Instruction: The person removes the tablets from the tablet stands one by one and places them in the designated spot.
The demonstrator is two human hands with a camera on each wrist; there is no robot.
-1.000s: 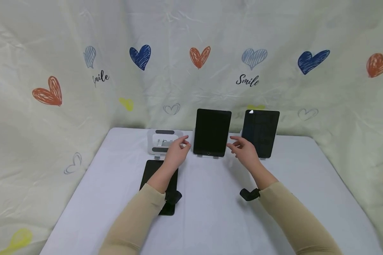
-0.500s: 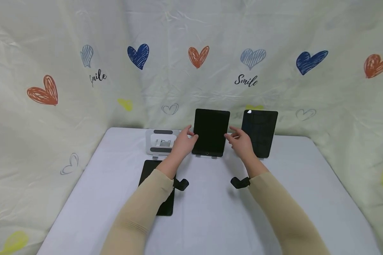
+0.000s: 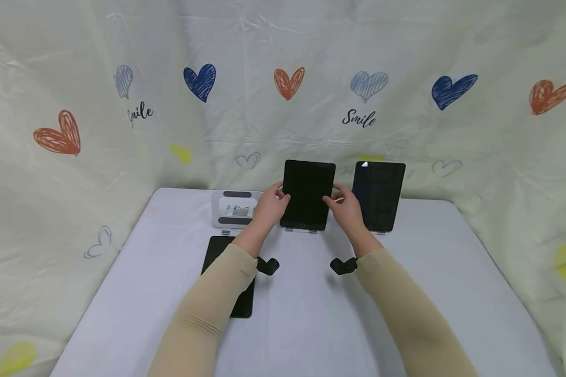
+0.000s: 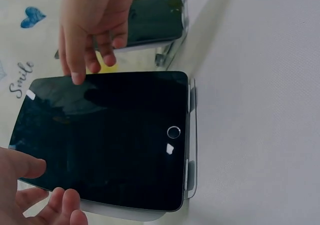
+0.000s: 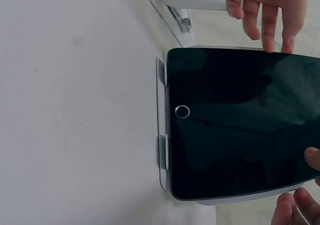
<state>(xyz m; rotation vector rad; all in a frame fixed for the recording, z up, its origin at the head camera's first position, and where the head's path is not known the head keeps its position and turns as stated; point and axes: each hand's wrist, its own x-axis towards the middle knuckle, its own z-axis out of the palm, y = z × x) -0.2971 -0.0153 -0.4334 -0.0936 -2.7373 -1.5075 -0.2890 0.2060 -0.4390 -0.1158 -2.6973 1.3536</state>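
Note:
A black tablet leans upright on a stand at the back middle of the table. My left hand holds its left side edge, thumb on the front and the other fingers at the edge. On the opposite edge my right hand pinches it the same way, its thumb over the screen in the right wrist view. The tablet's bottom edge sits at the clear lip of the stand, by two small pads. Most of the stand is hidden behind the tablet.
Another black tablet leans on a stand to the right. On the left is a white stand with dark pads and no tablet on it. A third tablet lies flat before it, partly under my left sleeve. A heart-printed curtain hangs behind.
Both hands have come in from either side to the middle tablet's edges and taken hold of it. The tablets and stands keep their places; the whole view has shifted slightly.

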